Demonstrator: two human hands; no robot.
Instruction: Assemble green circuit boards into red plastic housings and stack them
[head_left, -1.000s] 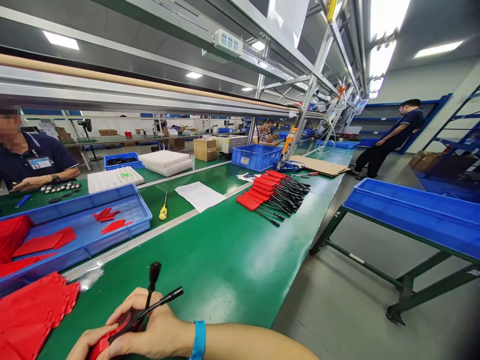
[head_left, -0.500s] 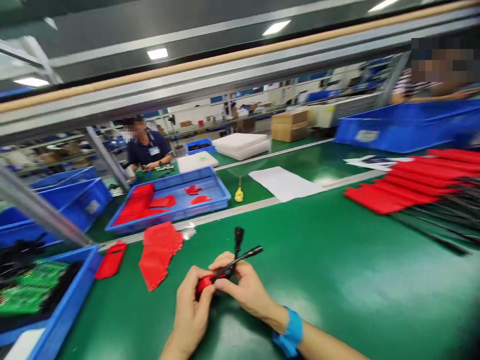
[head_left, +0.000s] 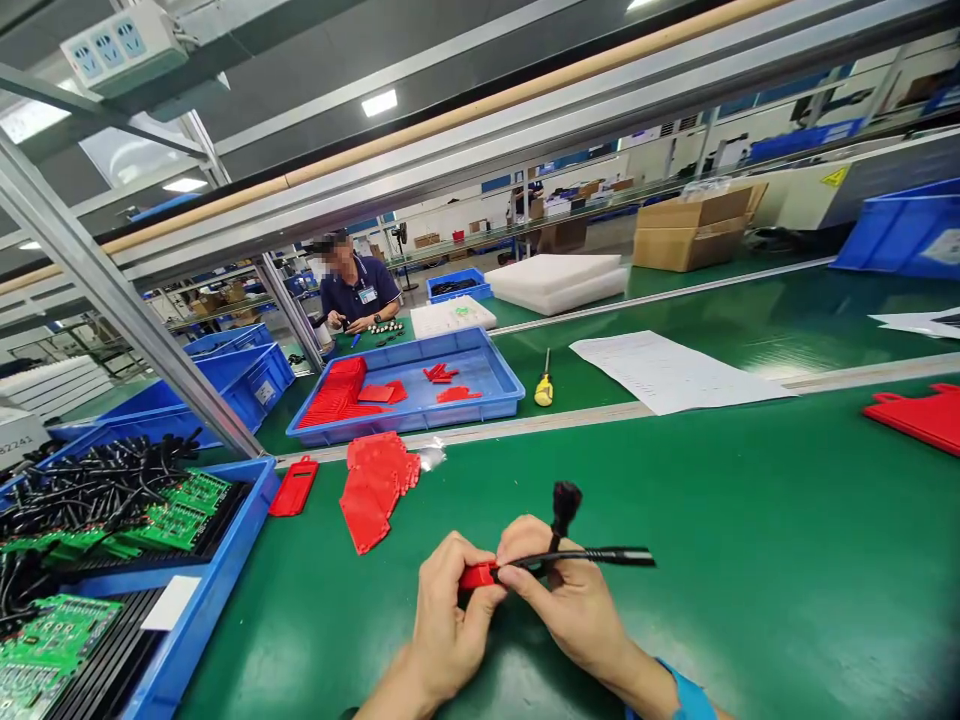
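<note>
A green workbench fills the foreground under slanting metal rails, with a busy workshop beyond. At its near side, the left hand pinches a small red casing between thumb and fingers. The right hand is closed on the black cables at the casing's right end; one cable points right, another stands up with a thick dark tip. A blue band circles the right wrist. Just beyond the left hand lie overlapping red panels, and left of them a slotted red piece. Farther left, a blue bin holds green circuit boards. Behind the panels are a blue tray of red parts, a yellow-handled screwdriver and a paper sheet. In the background, a co-worker sits in dark clothing.
</note>
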